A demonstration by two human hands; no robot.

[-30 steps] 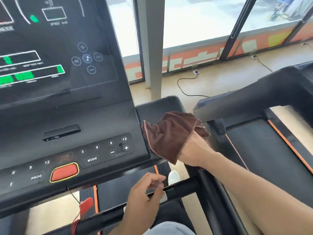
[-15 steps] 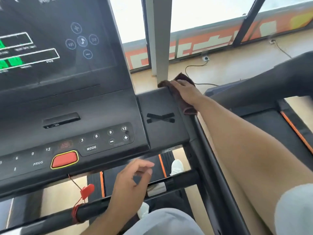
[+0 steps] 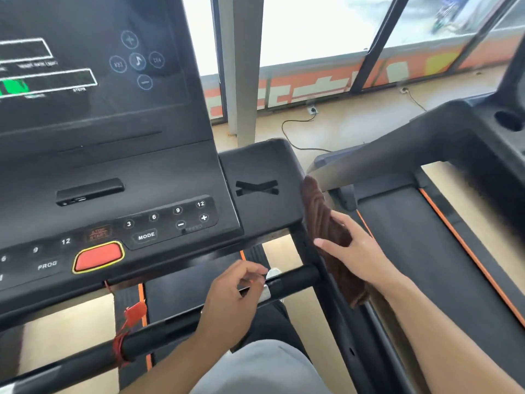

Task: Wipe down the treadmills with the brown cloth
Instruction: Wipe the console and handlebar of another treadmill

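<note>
Right hand [image 3: 358, 253] flat-fingered, pressing brown cloth [image 3: 331, 231] on side rail [image 3: 338, 317] at four o'clock, could drop it; left hand [image 3: 230, 305] loosely curled, empty.

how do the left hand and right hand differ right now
The right hand presses the brown cloth against the treadmill's side rail, fingers fairly straight. The left hand holds nothing, fingers loosely curled over the front crossbar. The right hand sits farther right and higher in view. Both are bare.
</note>
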